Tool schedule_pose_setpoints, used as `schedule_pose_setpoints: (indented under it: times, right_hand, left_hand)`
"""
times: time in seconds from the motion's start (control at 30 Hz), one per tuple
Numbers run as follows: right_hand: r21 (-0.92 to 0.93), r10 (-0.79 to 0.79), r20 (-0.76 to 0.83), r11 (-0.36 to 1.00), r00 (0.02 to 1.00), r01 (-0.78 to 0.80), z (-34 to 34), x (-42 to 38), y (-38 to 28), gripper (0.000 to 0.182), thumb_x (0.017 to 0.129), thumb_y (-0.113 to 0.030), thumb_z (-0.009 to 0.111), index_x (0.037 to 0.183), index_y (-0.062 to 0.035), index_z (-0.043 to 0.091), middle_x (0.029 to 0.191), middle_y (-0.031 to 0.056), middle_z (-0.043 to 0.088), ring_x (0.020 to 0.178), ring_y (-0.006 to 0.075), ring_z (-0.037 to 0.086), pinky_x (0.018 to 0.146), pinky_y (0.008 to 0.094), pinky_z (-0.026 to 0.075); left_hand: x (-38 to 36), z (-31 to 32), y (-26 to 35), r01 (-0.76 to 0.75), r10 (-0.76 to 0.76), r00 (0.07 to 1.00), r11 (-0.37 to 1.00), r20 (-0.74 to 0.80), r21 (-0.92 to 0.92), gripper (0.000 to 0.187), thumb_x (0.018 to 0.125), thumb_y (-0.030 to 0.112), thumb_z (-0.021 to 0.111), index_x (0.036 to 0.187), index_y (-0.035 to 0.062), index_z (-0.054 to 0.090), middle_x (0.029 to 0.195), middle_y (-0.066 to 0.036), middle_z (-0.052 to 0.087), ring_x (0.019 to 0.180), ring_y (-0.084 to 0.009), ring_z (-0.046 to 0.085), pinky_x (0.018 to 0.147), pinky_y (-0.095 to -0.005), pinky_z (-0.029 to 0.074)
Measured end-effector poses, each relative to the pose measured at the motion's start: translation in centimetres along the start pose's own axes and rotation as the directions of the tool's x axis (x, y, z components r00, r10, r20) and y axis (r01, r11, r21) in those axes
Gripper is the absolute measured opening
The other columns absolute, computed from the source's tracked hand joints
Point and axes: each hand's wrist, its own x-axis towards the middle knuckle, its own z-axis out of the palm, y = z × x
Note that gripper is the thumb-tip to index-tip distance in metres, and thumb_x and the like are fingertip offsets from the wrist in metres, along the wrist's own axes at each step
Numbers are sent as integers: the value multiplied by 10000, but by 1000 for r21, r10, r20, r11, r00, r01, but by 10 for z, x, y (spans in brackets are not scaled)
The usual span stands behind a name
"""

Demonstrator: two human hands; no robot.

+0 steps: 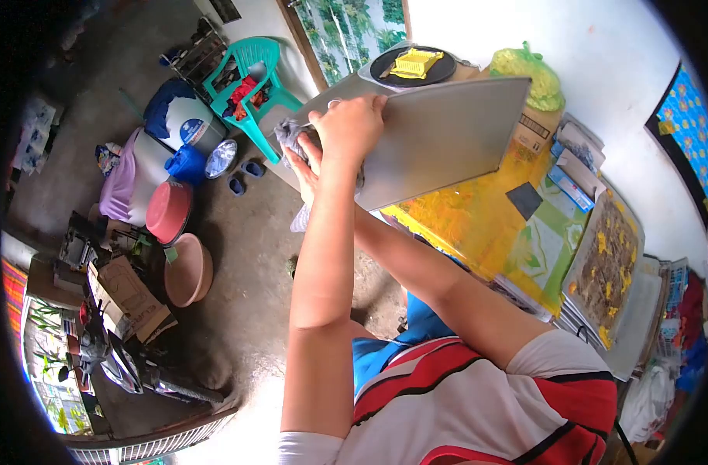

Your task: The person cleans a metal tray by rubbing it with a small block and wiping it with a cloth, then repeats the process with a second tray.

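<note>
A flat grey metal tray (455, 139) is held up at a tilt above the table. My left hand (350, 128) is closed on its near-left edge. Crossing beneath my left forearm, my right arm reaches to the same end of the tray. There my right hand (305, 172) is closed on a crumpled grey cloth (290, 133), which lies against the tray's edge. Part of the cloth hangs below the hand, and my left wrist hides some of the right hand.
Right of the tray is a table with a yellow cover (447, 225), with a carton (534, 130) and a stained tray (606, 260). Behind stands a black round pan (385, 66) with a yellow basket. Leftward are a green chair (253, 54), basins (188, 271) and a motorbike (122, 364).
</note>
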Motion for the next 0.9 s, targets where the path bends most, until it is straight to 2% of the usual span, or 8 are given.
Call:
schedule_pose_setpoints:
  times: [0.1, 0.13, 0.23, 0.33, 0.43, 0.63, 0.73, 0.9]
  right_hand:
    - [371, 298, 305, 838, 905, -401, -19, -44, 1, 372, 830, -126, 586, 1200, -137, 623, 1354, 81, 494, 1096, 319, 498, 939, 406, 423]
    - [-214, 83, 379, 977, 922, 0, -26, -75, 14, 391, 817, -109, 561, 1203, -131, 619, 1365, 66, 488, 1053, 308, 501, 936, 383, 428]
    - [-335, 130, 540, 940, 831, 71, -51, -173, 29, 431, 813, -120, 544, 1239, -142, 608, 1429, -8, 431, 1025, 278, 494, 950, 400, 419]
    - [-384, 483, 824, 860, 295, -336, -81, -231, 29, 355, 810, -126, 588, 1161, -115, 643, 1359, 68, 463, 1073, 375, 538, 837, 453, 523]
    - [-316, 505, 818, 795, 276, -518, -107, -224, 23, 399, 783, -67, 602, 1173, -131, 652, 1388, 94, 449, 1135, 364, 513, 895, 449, 496]
    - [143, 457, 300, 847, 838, -513, -151, -88, 24, 445, 799, -16, 584, 1230, -129, 589, 1329, 228, 434, 1172, 414, 468, 999, 464, 389]
    - [60, 410, -9, 910, 912, -409, -148, -28, 33, 521, 795, -34, 622, 1297, -155, 557, 1368, 222, 382, 1194, 418, 435, 999, 480, 388]
    - [-272, 180, 20, 948, 983, -168, -144, 13, 91, 587, 797, -66, 644, 1340, -263, 540, 1365, 197, 386, 1175, 407, 430, 999, 474, 395]
  left_hand:
    - [3, 4, -5, 13, -14, 1000, 1000, -9, -19, 415, 959, 509, 410, 1138, 228, 657, 1048, -138, 689, 1047, -348, 625, 924, -646, 361]
    - [3, 1, -9, 13, -13, 1000, 999, -4, -35, 417, 958, 513, 412, 1135, 227, 658, 1046, -138, 689, 1046, -348, 626, 924, -646, 361]
    - [-1, 4, -20, -38, 32, 996, 997, -86, -60, 377, 962, 477, 430, 1026, 193, 669, 932, -140, 699, 962, -329, 656, 903, -660, 359]
    - [-6, 8, -22, -45, 41, 995, 998, -86, -51, 397, 961, 495, 424, 1035, 190, 667, 943, -124, 701, 981, -330, 650, 905, -672, 346]
    - [-7, 9, -24, -10, 5, 997, 998, -75, -69, 432, 963, 519, 401, 1050, 186, 664, 974, -119, 700, 1006, -336, 640, 908, -683, 329]
    - [-4, -5, -18, -6, 3, 1000, 992, -19, -128, 490, 965, 556, 359, 1089, 186, 655, 1048, -114, 691, 1051, -356, 619, 923, -704, 295]
    - [-3, 8, -9, -78, 63, 985, 993, -160, -90, 474, 959, 541, 394, 1055, 160, 660, 1024, -101, 696, 1029, -340, 629, 917, -679, 294]
    - [-17, 22, 0, -175, 153, 912, 984, -382, -25, 378, 909, 489, 536, 969, 141, 672, 941, -71, 702, 943, -324, 644, 879, -612, 294]
